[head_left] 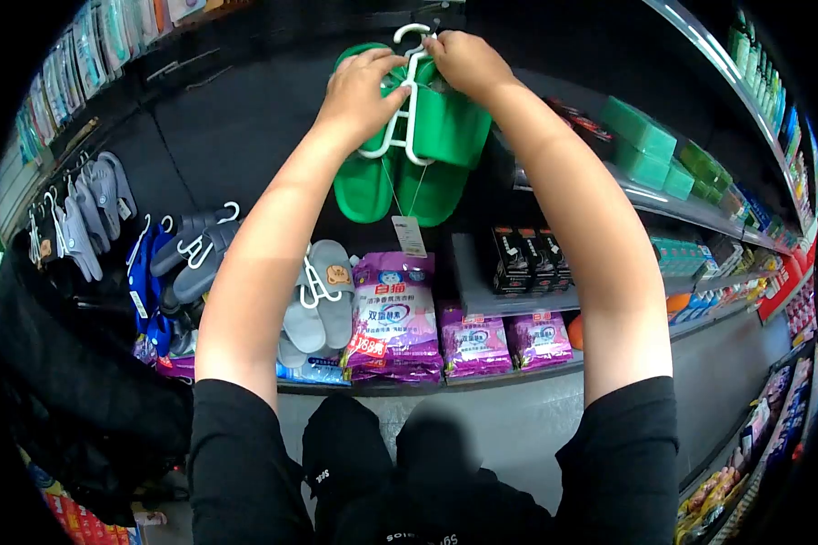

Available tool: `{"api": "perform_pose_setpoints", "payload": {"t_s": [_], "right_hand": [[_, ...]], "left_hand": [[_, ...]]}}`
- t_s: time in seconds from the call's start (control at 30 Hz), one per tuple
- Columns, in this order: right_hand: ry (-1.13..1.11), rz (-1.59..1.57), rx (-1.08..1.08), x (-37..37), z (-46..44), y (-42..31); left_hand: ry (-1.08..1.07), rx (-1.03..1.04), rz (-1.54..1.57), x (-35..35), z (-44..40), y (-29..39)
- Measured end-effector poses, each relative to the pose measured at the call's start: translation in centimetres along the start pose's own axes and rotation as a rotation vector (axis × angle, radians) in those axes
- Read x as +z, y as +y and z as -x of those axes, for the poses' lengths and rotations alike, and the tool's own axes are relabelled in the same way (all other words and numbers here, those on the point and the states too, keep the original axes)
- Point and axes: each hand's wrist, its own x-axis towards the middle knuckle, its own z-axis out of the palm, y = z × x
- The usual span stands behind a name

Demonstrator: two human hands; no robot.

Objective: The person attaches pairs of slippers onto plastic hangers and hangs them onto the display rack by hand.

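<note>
A pair of green slippers hangs upright on a white plastic hanger in front of the dark wall panel. My left hand grips the left side, its fingers closed over the slipper's strap and the edge of the hanger. Higher up, my right hand is closed at the base of the hanger's hook, with its thumb and fingertips against the white plastic. A white paper tag dangles on a string below the hanger.
Grey slippers and blue slippers hang at the left. Purple detergent bags stand on the bottom shelf. Green boxes and black boxes fill the shelves at right. Black cloth lies at lower left.
</note>
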Motion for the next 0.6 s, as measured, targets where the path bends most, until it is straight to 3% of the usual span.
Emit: {"api": "perform_pose_setpoints", "payload": {"t_s": [0.13, 0.2, 0.3, 0.4, 0.47, 0.5, 0.6], "right_hand": [[0.196, 0.421, -0.111, -0.7, 1.7, -1.4], [0.525, 0.443, -0.329, -1.1, 3.2, -2.2], [0.540, 0.430, -0.466, -2.3, 6.1, -3.8], [0.510, 0.234, -0.667, -2.7, 10.7, -4.1], [0.374, 0.078, -0.672, -2.2, 15.1, -5.1], [0.253, -0.005, -0.617, -1.9, 17.3, -5.6], [-0.032, -0.218, -0.437, 1.0, 23.6, -6.4]], "left_hand": [[0.049, 0.126, -0.050, -0.5, 1.3, 0.0], [0.104, 0.195, -0.082, -1.1, 2.6, 0.0], [0.143, 0.124, -0.030, -3.8, 6.3, 0.6], [-0.043, -0.165, 0.231, -6.1, 11.8, -0.8], [-0.187, -0.584, 0.527, -7.6, 17.2, -0.8], [-0.198, -0.545, 0.537, -8.5, 20.2, -1.0], [-0.308, -0.908, 0.527, -10.9, 28.2, -0.2]]}}
